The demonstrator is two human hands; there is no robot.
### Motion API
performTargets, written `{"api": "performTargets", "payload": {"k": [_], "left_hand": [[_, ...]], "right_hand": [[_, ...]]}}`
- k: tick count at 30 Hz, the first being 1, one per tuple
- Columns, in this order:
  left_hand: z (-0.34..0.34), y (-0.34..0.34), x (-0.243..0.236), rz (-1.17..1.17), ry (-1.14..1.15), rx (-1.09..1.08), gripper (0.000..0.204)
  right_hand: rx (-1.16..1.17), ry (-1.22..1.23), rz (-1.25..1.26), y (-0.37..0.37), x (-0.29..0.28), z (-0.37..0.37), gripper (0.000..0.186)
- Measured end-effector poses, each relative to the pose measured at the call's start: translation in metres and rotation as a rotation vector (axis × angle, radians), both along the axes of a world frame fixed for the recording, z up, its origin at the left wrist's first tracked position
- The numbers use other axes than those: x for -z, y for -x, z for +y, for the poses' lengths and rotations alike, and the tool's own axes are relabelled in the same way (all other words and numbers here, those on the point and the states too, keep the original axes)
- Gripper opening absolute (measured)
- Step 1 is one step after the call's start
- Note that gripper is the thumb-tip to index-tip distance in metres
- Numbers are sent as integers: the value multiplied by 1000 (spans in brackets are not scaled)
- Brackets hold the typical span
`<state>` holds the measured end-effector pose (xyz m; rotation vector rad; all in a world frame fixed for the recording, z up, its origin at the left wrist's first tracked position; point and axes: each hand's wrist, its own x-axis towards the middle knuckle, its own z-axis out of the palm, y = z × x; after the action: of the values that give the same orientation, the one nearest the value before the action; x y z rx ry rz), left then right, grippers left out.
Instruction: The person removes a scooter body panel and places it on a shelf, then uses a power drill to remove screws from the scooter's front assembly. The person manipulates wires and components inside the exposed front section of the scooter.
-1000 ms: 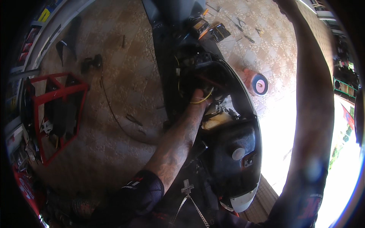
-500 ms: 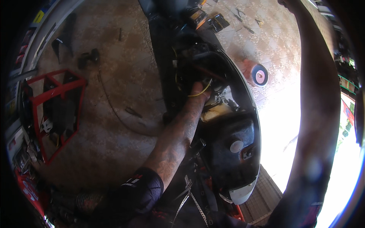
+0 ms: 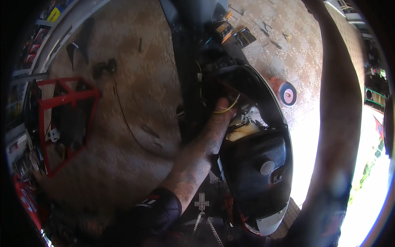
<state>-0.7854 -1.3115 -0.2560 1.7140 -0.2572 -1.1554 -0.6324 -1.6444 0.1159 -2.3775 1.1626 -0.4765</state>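
A motor scooter's dark body stretches down the middle, with its open bay [image 3: 242, 78] exposed. My left hand [image 3: 227, 108] reaches down into this bay, and its fingers are hidden among dark parts. A thin yellow cable or hose [image 3: 225, 111] crosses over the back of the hand near the wrist. Close to it lie a yellowish padded piece [image 3: 242, 131] and a black tank-like part [image 3: 251, 164] with a round cap [image 3: 267, 167]. My right arm extends up along the right side; only a dark bit of my right hand [image 3: 309, 5] shows at the top edge, its fingers unclear.
On the tiled floor to the left stand a red metal frame [image 3: 70, 99] and a long thin cable [image 3: 120, 107]. Beyond the scooter at right are a round cylinder with a pinkish end [image 3: 288, 94], a tool case [image 3: 244, 37] and pliers [image 3: 265, 28]. Bright sunlight falls at right.
The whole view has shifted, so the scooter and floor things sit slightly lower and farther right. My left hand remains inside the bay, and my right arm stays raised.
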Motion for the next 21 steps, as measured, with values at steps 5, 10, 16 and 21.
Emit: {"api": "performTargets", "payload": {"k": [5,10,16,21], "left_hand": [[-10,-2,-4,339,105,-207,25],[-14,-2,-14,731,222,-467,24],[-14,-5,-14,1064,355,-679,23],[-13,-7,-11,1215,442,-757,22]], "right_hand": [[-8,-18,9,1,8,-21,23],[-4,-36,3,1,10,-34,23],[20,-40,5,-2,13,-36,23],[59,-6,18,-4,14,-40,23]]}}
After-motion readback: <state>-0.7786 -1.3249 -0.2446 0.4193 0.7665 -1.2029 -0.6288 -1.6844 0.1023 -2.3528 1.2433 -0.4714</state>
